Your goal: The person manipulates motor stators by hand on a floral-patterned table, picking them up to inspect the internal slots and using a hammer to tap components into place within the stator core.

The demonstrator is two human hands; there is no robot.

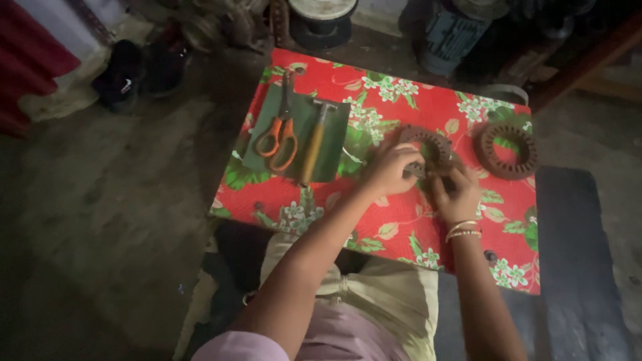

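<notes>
Two bare hands work at one slotted metal ring [428,144], a rusty brown toothed piece lying on a low table covered in red floral cloth [414,227]. Left hand [390,168]: laid over the ring's near left edge, fingers curled down onto it, closed around that edge of the ring and a small grey piece at its rim; what that piece is cannot be told in the dim light. Right hand [456,194]: just beside the left, fingers bent onto the ring's near right edge, pinching at it; gold-coloured bangles sit on the wrist. Location of ring: centre-right of the cloth, its far arc showing above the knuckles, its near half hidden under both hands. Second slotted ring [506,150]: same kind and colour, flat on the cloth to the right of the first, apart from both hands, untouched. Dark green sheet [334,144]: spread on the left part of the table. On it, orange-handled scissors [279,137], blades pointing away from the person, and beside them a hammer with a wooden handle [314,144], head at the far end; the two lie side by side, well apart from the hands. Surroundings: dark floor, round containers beyond the table's far edge, dark footwear [124,73] at upper left.
</notes>
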